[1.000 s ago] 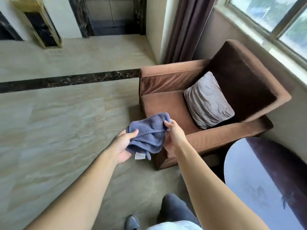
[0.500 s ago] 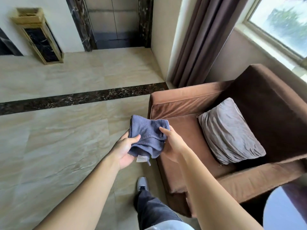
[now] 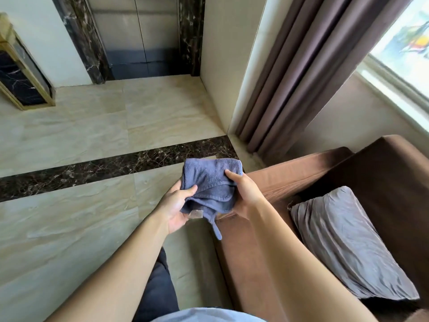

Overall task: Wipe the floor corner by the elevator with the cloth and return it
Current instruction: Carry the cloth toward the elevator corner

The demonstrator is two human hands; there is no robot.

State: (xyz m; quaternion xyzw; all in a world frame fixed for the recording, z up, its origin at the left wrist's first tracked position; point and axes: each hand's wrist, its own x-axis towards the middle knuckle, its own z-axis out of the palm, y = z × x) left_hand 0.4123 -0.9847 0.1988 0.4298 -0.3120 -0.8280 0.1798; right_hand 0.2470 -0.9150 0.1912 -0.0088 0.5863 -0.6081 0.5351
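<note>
A folded blue-grey cloth (image 3: 209,182) is held up in front of me, over the floor beside the armchair. My left hand (image 3: 177,205) grips its lower left side, thumb on top. Its right edge is pinched by my right hand (image 3: 246,194). A white label and a loop hang from the cloth's bottom. Ahead stands the elevator door (image 3: 139,36) in a dark marble frame. The floor corner (image 3: 197,77) lies at its right foot, where the cream wall meets the tiles.
A brown armchair (image 3: 301,173) with a grey cushion (image 3: 343,240) fills the right side. Brown curtains (image 3: 301,73) hang by the window. A gold and black bin (image 3: 21,73) stands at the far left. A dark marble strip (image 3: 92,168) crosses the beige tiles.
I have moved forward past the armchair toward the elevator, so the door and corner look closer. Both hands kept hold of the cloth, and the round table has left the view.
</note>
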